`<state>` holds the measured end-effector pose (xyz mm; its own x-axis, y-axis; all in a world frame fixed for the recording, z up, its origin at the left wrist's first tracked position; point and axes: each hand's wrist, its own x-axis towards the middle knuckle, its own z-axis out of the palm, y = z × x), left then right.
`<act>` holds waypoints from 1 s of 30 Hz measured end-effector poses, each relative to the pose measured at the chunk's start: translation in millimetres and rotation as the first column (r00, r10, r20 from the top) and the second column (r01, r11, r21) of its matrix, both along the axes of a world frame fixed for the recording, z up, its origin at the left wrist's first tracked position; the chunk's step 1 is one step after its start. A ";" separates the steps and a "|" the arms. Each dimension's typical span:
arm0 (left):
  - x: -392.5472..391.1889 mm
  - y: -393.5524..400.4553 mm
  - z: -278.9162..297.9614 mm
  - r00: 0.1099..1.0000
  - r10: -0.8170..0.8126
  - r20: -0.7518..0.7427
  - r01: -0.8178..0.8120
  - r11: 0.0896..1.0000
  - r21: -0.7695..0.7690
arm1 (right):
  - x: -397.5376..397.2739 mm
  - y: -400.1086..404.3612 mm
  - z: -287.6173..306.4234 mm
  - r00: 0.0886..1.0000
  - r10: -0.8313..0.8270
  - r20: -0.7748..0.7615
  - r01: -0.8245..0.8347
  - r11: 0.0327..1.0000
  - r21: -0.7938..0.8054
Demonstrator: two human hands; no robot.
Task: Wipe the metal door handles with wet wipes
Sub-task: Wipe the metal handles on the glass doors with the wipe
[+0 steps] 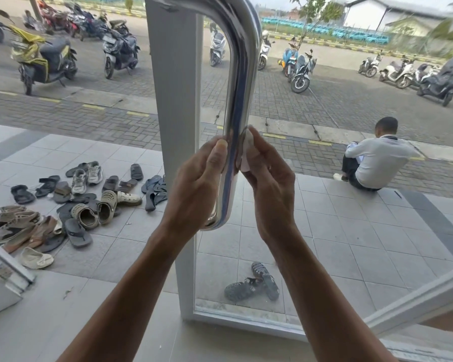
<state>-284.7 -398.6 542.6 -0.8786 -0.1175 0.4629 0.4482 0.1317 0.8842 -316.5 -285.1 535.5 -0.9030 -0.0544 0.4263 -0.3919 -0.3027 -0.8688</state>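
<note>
Handle [242,82], upright: my left hand [198,178] grips it at 9 o'clock; my right hand [268,178] pinches a wipe [247,150] against it at 3 o'clock.

Two hands, left [199,178] and right [268,184], are working one handle [242,82] with one wipe [247,150]; one person [377,155] is sitting far right.

Door handle [242,74] top cut off by upper edge; we lose its lower shaft behind left hand [196,184]. Wet wipe [247,150] mostly hidden under right hand [268,184] fingers, perhaps folded. Both elbows out of frame.
</note>
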 end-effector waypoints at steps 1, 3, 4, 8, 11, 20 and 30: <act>0.3 0.7 6.5 1.000 -0.005 -0.026 0.006 1.000 0.031 | 1.2 -0.5 3.5 1.000 0.000 -0.025 0.000 1.000 -0.020; 0.1 0.8 20.3 0.996 -0.007 -0.084 0.015 0.996 0.083 | 2.4 -2.3 10.7 0.995 -0.019 -0.099 0.017 1.000 -0.025; -0.2 0.9 27.3 0.994 -0.005 -0.107 0.016 0.995 0.097 | 2.7 -3.2 15.3 0.989 -0.038 -0.143 0.037 0.999 -0.011; -3.8 -1.5 56.2 0.982 0.027 -0.189 0.007 0.984 0.178 | -3.2 -12.4 43.6 0.917 -0.185 -0.352 0.223 0.973 0.068; -6.5 -2.9 74.1 0.965 0.035 -0.260 0.017 0.980 0.196 | -10.4 -22.5 55.3 0.842 -0.301 -0.448 0.349 0.937 0.026; -8.2 -6.4 91.2 0.937 0.032 -0.348 0.082 0.948 0.308 | -27.4 -47.5 92.3 0.512 -0.405 -0.758 0.613 0.790 -0.008; -12.7 -19.9 101.3 0.945 0.235 -0.228 -0.099 0.869 0.485 | -45.5 -54.2 100.4 0.143 -0.224 -0.964 0.833 0.553 -0.005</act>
<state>-297.4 -418.6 644.0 -0.6743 -0.5100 0.5341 0.6863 -0.1657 0.7082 -362.0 -339.3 635.9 0.0532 -0.1701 0.9840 -0.7722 0.6178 0.1485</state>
